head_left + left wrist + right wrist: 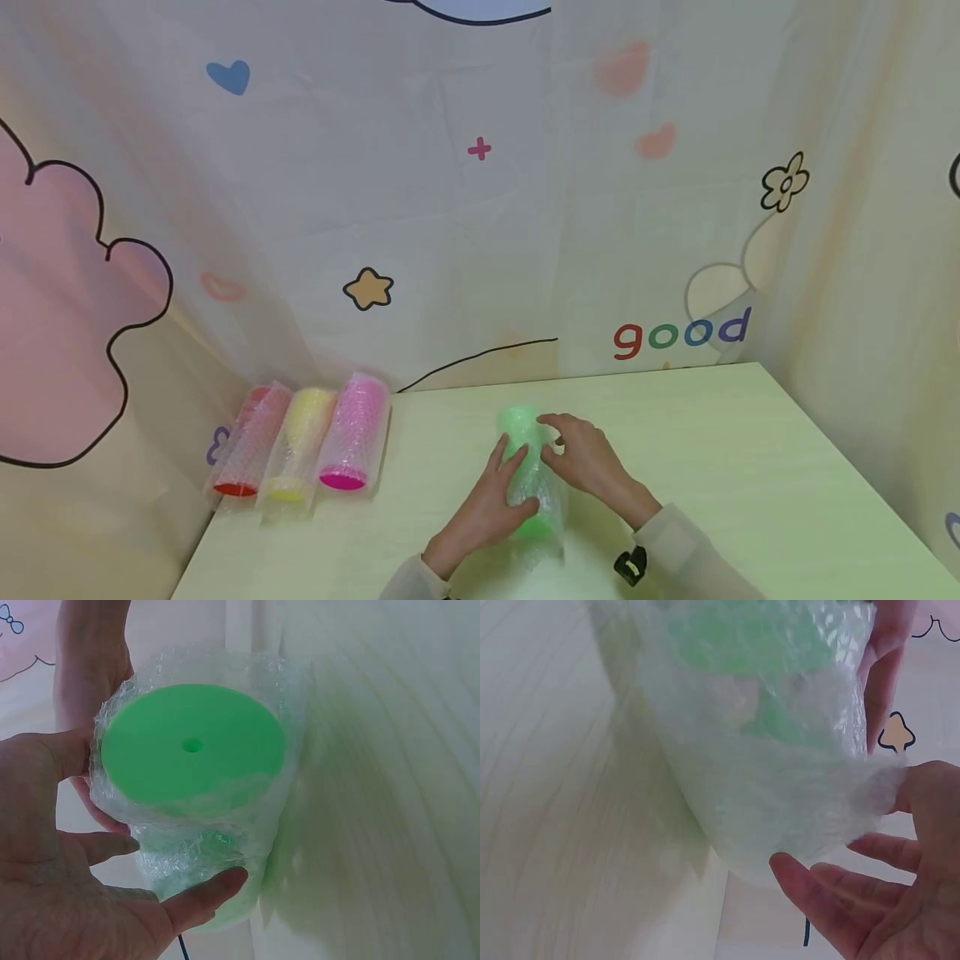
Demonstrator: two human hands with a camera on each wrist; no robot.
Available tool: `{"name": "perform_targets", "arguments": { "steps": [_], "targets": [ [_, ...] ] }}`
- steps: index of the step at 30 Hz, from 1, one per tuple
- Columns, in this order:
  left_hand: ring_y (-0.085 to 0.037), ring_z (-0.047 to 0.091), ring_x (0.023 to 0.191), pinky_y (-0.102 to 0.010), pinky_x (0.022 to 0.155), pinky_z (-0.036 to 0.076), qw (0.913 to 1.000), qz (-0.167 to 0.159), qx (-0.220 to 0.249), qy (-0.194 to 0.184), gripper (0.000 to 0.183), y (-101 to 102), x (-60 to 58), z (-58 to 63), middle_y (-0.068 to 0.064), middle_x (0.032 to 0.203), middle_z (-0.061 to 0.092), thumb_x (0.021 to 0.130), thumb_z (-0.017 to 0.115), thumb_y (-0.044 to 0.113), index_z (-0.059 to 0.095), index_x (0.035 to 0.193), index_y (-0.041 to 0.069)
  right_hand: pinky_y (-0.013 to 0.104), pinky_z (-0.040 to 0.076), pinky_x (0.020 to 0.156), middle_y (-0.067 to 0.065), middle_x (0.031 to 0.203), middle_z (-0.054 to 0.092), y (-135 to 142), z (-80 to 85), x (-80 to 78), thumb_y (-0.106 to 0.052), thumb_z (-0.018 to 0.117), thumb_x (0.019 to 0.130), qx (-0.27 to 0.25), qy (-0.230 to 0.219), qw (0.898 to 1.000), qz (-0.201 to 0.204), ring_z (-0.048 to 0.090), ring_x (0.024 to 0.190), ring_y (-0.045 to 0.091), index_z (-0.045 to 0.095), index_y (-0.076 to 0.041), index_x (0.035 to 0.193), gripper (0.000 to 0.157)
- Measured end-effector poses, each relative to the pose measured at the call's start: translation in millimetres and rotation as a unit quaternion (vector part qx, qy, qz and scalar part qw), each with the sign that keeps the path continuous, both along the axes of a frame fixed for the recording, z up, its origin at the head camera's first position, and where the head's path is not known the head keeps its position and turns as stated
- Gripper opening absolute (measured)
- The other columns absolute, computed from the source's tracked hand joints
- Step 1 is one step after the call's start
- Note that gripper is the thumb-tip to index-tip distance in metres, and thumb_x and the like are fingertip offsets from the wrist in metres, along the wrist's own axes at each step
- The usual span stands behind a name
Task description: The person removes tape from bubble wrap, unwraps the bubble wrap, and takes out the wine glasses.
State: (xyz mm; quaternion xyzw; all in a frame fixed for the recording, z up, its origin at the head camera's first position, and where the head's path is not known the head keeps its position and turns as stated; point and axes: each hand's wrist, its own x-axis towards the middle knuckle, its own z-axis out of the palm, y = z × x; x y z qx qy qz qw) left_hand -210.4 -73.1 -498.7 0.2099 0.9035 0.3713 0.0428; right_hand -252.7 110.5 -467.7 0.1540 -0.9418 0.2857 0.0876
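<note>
Between left hand [487, 504] and right hand [592, 458], on surface [712, 467]: green roll [535, 481] lay in bubble wrap [780, 802] | left: fingers spread, touching | right: fingers loosely spread, touching | risk: uneven pressure without firm grip could have rolled it sideways

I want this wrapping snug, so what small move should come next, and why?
Probably press the wrap's loose edge against the green roll with your right hand: in the right wrist view that edge stands out, while your left hand rests on the wrapped roll.
</note>
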Motion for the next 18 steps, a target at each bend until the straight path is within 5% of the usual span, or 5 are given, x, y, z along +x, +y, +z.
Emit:
{"name": "perform_targets", "arguments": {
  "steps": [9,18],
  "targets": [
    [-0.036,0.026,0.139,-0.052,0.098,0.044,0.9966,0.05,-0.022,0.061,0.069,6,-3.4,10.0,-0.012,0.156,0.014,0.088,0.054,0.05,0.031,0.145,0.019,0.03,0.054,0.063,0.008,0.112,0.068,6,3.9,-12.5,-0.022,0.06,0.084,-0.019,-0.028,0.999,-0.016,0.07,0.08,0.019,0.055,-0.017,0.126,0.042],
    [-0.037,0.002,0.146,-0.055,0.102,0.04,0.9951,0.0,-0.073,0.067,0.067,10,-14.1,9.9,-0.006,0.159,0.003,0.09,0.051,0.048,0.026,0.148,0.024,0.035,0.056,0.069,0.012,0.116,0.066,11,1.4,-20.3,-0.016,0.06,0.085,-0.019,-0.055,0.998,-0.003,0.071,0.083,0.021,0.062,-0.008,0.119,0.035]
  ]
}}
